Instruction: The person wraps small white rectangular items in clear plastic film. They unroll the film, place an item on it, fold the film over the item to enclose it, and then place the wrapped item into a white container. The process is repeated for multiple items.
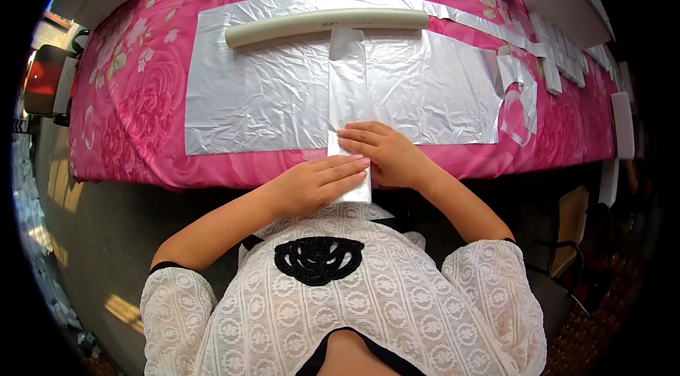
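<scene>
Silver Strip Is Pressed Flat at the Near Edge of the Table

The table [134,124] is covered with a pink flowered cloth. Over its middle a large silver sheet [248,93] is spread, with many small wrinkles. A white box [567,4] is placed at the far right corner. Across the far part of the sheet a pale tube [283,27] is laid. From the tube, a narrow silver strip [348,71] is stretched to the near edge of the table, and its near end reaches past this edge. Whether its far end is tucked under the tube cannot be told. By the left hand [319,181] the strip is touched close to its near end; the fingers are straight and together, not closed around it. The right hand [379,149] is rested just beyond, also with fingers laid out flat. Toward the right edge, a cut scrap [528,89] is left beside the sheet.

For a good result, an even pressure should be given by both palms, and the long sides should be kept parallel. The overhanging end is better supported, because a crooked crease could easily be made there.
</scene>
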Tool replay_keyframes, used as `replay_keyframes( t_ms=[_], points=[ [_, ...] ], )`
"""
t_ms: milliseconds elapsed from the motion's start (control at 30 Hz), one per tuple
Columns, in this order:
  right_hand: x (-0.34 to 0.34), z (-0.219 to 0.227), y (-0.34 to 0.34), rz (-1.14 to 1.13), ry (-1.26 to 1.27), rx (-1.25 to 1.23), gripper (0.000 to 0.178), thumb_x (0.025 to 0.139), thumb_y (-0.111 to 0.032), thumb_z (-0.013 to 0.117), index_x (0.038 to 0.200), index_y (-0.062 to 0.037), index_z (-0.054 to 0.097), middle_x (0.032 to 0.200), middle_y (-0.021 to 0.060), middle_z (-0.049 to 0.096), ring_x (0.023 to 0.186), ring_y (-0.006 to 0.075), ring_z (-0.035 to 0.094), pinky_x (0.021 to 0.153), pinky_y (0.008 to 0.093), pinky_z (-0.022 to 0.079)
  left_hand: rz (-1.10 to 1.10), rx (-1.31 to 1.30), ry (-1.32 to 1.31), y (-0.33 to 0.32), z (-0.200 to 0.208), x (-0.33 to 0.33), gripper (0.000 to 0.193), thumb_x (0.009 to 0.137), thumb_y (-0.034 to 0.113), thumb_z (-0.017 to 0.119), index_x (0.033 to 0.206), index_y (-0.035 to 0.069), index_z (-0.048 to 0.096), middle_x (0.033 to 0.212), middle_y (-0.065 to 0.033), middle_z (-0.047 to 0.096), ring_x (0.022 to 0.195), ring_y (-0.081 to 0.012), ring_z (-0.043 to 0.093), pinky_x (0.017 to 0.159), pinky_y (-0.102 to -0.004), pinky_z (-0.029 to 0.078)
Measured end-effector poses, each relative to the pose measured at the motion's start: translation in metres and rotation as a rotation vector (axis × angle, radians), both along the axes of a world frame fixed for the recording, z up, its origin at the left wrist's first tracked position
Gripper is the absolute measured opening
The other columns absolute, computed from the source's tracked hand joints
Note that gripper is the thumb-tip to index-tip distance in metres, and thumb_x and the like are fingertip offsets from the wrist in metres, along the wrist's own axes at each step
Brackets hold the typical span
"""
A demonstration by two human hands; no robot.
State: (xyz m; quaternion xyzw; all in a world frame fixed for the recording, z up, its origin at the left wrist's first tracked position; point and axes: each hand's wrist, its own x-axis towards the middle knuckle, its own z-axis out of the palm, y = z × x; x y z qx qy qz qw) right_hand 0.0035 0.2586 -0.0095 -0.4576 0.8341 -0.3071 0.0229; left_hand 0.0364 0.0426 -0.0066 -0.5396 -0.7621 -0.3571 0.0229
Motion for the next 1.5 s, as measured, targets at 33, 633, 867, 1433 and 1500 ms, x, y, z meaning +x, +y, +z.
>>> replay_keyframes(
  t_ms=[33,633,867,1433,1500],
  points=[
    [0.002,-0.002,0.0,-0.012,-0.006,-0.017,0.044,0.067,0.0,0.057,0.111,-0.0037,0.055,0.119,0.0084,0.054,0.113,0.0259,0.048,0.094,0.0355,0.041,-0.002,0.036,0.019,0.0,0.001,-0.001,0.045,0.075,0.01,0.055,0.118,-0.001,0.05,0.126,-0.0148,0.049,0.116,-0.0254,0.049,0.098,-0.039,0.038],
    [-0.003,-0.008,0.007,-0.317,-0.027,-0.168,0.018,0.07,-0.01,0.064,0.089,-0.0097,0.067,0.073,0.0046,0.063,0.063,0.0195,0.058,0.059,0.0303,0.047,0.481,0.009,-0.116,0.002,-0.009,-0.018,0.039,0.074,0.012,0.06,0.111,0.001,0.056,0.092,-0.0142,0.063,0.08,-0.0271,0.06,0.07,-0.035,0.046],
    [-0.042,0.017,-0.007,-0.624,-0.799,0.036,0.029,0.084,-0.022,0.058,0.071,0.0026,0.064,0.054,0.0056,0.058,0.047,0.0098,0.053,0.048,0.0238,0.042,0.79,0.212,-0.774,0.016,-0.004,-0.036,0.036,0.086,0.012,0.051,0.119,-0.003,0.047,0.092,-0.0156,0.061,0.067,-0.0204,0.058,0.058,-0.031,0.047],
    [-0.059,0.013,-0.007,-0.68,-1.046,0.065,0.032,0.079,-0.026,0.061,0.066,0.0038,0.063,0.056,0.0086,0.061,0.049,0.0143,0.058,0.051,0.0279,0.045,0.632,-0.38,-0.023,0.044,-0.026,-0.022,0.09,0.076,0.051,0.055,0.134,-0.01,0.024,0.143,-0.0257,0.018,0.135,-0.0347,0.013,0.109,-0.0454,0.007],
    [-0.051,0.019,-0.008,-0.706,-0.975,0.042,0.029,0.076,-0.025,0.064,0.07,0.0033,0.063,0.058,0.0085,0.061,0.051,0.0157,0.059,0.052,0.0284,0.045,0.652,-0.372,-0.045,0.046,-0.027,-0.022,0.092,0.075,0.053,0.055,0.134,-0.01,0.022,0.143,-0.0255,0.016,0.136,-0.0346,0.012,0.109,-0.0454,0.007]
  ],
)
